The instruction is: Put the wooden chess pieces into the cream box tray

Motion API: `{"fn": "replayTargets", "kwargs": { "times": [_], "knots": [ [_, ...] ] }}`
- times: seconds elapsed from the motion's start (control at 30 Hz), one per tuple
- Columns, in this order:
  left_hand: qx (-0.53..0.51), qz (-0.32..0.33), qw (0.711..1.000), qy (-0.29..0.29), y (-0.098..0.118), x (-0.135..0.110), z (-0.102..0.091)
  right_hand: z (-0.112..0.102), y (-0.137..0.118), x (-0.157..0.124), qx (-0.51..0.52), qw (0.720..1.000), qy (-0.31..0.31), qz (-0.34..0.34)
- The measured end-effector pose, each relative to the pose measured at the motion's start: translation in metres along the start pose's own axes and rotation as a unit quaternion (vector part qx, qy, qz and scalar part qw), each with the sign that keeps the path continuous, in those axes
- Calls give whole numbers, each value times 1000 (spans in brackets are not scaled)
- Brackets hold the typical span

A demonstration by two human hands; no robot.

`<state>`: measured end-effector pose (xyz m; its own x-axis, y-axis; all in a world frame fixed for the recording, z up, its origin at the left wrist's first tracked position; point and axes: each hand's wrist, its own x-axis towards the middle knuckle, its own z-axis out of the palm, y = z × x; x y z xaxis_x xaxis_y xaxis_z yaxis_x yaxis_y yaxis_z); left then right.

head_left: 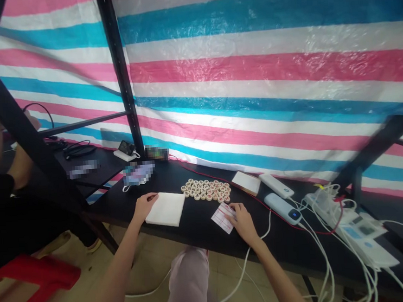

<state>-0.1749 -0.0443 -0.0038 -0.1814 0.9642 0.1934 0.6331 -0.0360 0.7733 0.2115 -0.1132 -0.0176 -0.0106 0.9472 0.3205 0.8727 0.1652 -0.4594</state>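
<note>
My left hand (146, 207) grips the upper left edge of a flat white square box or lid (166, 210), which lies near the table's front edge. My right hand (242, 220) has its fingers curled on the right side of a folded paper sheet (222, 218) with red lines; its fingertips are partly hidden. Just beyond both hands, several round wooden Chinese chess pieces (206, 189) lie in close rows with dark and red characters facing up.
A white-topped box (246, 183), two power banks (282, 207) and a cable-laden power strip (354, 232) stand to the right on the black table (197, 237). Blurred-out items (138, 173) lie at the left. Another person's arm (20, 165) shows beyond the black frame (42, 126).
</note>
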Motion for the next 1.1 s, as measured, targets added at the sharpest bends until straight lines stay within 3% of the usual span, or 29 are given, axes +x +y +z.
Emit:
{"fn": "replayTargets", "kwargs": {
  "times": [0.1, 0.23, 0.33, 0.43, 0.53, 0.73, 0.97, 1.1],
  "knots": [
    [-39, -1, 999, 9, 2, 0, 0, 6, -2, -7, -10, 998, 54, -8],
    [-139, -18, 989, 56, 1, 1, 1, 5, -2, -7, 17, 998, 62, -2],
    [-171, -35, 981, 80, -1, 4, -1, 4, 6, -5, 112, 990, 83, 17],
    [-191, -36, 976, 102, -2, 5, -5, 4, 16, -2, 218, 965, 131, 56],
    [-198, -28, 973, 117, 1, 2, -7, 3, 21, -2, 261, 948, 168, 75],
    [-107, -36, 980, 162, 8, -4, -6, 0, 17, -6, 269, 942, 187, 76],
    [92, -95, 978, 161, 3, 3, -5, 0, 19, -11, 273, 953, 127, 47],
    [104, -117, 973, 169, 1, 5, -6, 0, 16, -12, 275, 953, 119, 51]
  ]
}}
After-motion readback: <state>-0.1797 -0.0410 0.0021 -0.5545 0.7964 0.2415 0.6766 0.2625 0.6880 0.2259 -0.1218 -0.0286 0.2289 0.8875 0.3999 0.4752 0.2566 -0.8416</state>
